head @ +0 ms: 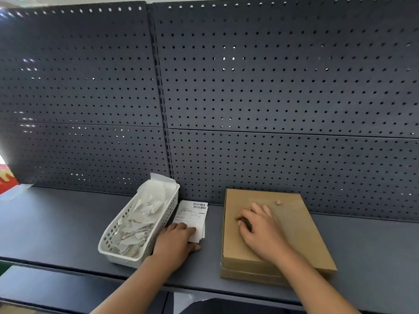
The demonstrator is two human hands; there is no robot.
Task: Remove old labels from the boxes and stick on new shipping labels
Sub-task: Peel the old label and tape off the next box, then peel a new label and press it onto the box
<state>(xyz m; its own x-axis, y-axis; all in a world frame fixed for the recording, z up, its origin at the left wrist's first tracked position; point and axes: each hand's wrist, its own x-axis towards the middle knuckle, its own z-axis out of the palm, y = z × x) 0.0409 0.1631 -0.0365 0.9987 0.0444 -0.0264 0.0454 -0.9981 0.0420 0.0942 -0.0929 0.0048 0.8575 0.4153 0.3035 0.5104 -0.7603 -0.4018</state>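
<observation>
A flat brown cardboard box lies on the dark shelf, stacked on another box beneath it. A small scrap of label residue sticks near its far edge. My right hand rests on the box top with fingers curled down against the cardboard. A stack of white shipping labels with barcodes lies left of the box. My left hand lies on the near end of that stack, fingers over the labels and thumb beside them.
A white slotted plastic basket full of crumpled peeled label scraps stands left of the label stack. A dark perforated back panel rises behind the shelf. Something red shows at the far left edge.
</observation>
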